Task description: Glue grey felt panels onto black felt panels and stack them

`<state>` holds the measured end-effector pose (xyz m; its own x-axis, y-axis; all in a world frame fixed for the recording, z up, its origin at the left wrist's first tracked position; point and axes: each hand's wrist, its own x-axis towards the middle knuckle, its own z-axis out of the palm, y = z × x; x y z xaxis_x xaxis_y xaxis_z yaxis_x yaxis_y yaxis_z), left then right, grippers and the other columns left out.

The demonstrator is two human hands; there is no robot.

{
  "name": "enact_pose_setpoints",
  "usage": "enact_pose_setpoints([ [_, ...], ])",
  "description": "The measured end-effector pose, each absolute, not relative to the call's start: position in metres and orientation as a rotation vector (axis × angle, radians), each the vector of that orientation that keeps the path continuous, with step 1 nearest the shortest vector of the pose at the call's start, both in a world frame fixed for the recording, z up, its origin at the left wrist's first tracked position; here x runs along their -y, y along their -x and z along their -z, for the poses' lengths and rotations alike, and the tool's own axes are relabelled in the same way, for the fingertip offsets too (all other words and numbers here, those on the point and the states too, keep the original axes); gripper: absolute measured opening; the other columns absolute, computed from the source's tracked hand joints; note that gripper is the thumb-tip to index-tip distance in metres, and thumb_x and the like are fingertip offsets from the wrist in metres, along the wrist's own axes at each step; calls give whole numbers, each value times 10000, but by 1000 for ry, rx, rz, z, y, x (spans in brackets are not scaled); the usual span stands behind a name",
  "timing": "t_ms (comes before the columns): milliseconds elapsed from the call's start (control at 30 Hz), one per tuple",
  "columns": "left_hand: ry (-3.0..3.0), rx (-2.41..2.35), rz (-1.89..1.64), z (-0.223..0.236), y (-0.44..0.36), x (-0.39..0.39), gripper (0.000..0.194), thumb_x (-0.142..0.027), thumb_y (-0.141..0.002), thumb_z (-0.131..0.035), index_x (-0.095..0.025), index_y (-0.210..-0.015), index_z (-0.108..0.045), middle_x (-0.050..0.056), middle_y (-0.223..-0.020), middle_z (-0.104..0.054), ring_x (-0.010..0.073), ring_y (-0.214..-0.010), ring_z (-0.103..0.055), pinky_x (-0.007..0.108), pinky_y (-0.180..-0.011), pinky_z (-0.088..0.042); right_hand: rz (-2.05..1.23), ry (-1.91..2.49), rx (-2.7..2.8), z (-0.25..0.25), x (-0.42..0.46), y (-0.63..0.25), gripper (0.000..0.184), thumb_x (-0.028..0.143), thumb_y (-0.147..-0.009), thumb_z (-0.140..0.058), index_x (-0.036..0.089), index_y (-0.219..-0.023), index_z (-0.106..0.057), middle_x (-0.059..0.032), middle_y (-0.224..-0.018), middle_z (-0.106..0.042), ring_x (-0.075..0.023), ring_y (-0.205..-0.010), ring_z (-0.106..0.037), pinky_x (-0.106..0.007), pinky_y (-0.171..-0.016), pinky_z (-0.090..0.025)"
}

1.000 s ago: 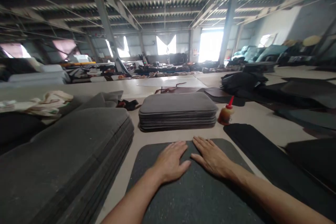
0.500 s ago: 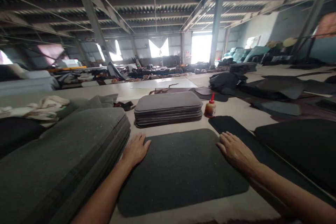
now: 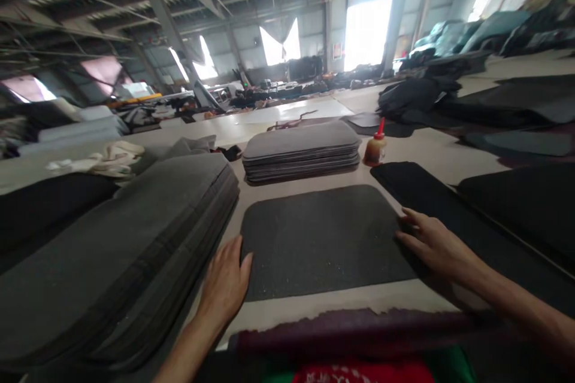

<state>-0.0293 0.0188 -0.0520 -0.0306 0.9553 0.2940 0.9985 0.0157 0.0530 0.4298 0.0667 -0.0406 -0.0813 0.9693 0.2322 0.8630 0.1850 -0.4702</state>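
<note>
A dark grey felt-like mat with rounded corners lies flat on the pale table in front of me. My left hand rests at its left edge, fingers stretched forward and the thumb over the mat's surface. At the right edge is my right hand, open, with fingers apart; whether its fingertips touch the mat I cannot tell. Just beyond the mat stands a neat stack of grey mats. A squeeze bottle with a red nozzle and brownish contents stands to the right of that stack.
A tall pile of dark grey sheets fills the left side. Black panels lie on the right. Farther back are a black fabric heap and a cream cloth. Dark red material runs along the near table edge.
Both hands have moved nearer to me along the mat's side edges, and the right hand's fingers have come off its flat pose. The camera view has tilted down.
</note>
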Motion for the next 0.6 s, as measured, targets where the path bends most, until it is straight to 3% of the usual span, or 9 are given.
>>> enact_pose_setpoints([
  [100,2052,2098,392,51,29,-19,614,-455,-1006,-248,-61,-1424,-465,181,-1439,-541,304,-1361,-482,468,-1153,-390,-412,1773,1881,38,-78,-431,692,488,-889,-478,40,-1416,-469,-204,-1185,-680,-331,-1032,-679,-439,-899,-570],
  [167,2053,2097,403,52,30,-19,631,-463,-1001,-237,-64,-1439,-455,181,-1451,-533,308,-1367,-478,478,-1152,-393,-301,1755,1938,40,-81,-431,649,491,-913,-472,55,-1391,-511,-219,-1230,-657,-350,-1094,-656,-467,-945,-551],
  [300,2104,2034,370,60,35,-18,673,-480,-994,-203,-62,-1444,-477,175,-1496,-493,304,-1409,-440,501,-1185,-359,13,1591,2314,52,-70,-426,521,472,-991,-406,149,-1348,-607,-176,-1494,-468,-380,-1418,-375,-595,-1145,-356],
  [400,2123,1939,326,67,42,-12,650,-470,-990,-223,-91,-1420,-529,165,-1500,-493,293,-1416,-440,506,-1184,-370,9,1586,2476,61,-53,-422,528,449,-1028,-338,170,-1387,-606,-131,-1561,-381,-360,-1488,-233,-616,-1178,-297],
  [500,2177,1851,282,74,54,4,615,-455,-992,-256,-117,-1418,-541,148,-1498,-499,290,-1405,-458,508,-1155,-419,10,1627,2389,66,-27,-425,655,561,-1015,-385,145,-1514,-469,-141,-1597,-293,-364,-1489,-225,-590,-1177,-330],
  [600,2245,1756,276,81,69,27,628,-485,-975,-361,-173,-1517,-414,124,-1554,-427,302,-1417,-440,504,-1130,-453,-19,1514,2398,73,4,-441,826,692,-902,-558,257,-1576,-362,-96,-1626,-211,-401,-1461,-275,-575,-1101,-450],
])
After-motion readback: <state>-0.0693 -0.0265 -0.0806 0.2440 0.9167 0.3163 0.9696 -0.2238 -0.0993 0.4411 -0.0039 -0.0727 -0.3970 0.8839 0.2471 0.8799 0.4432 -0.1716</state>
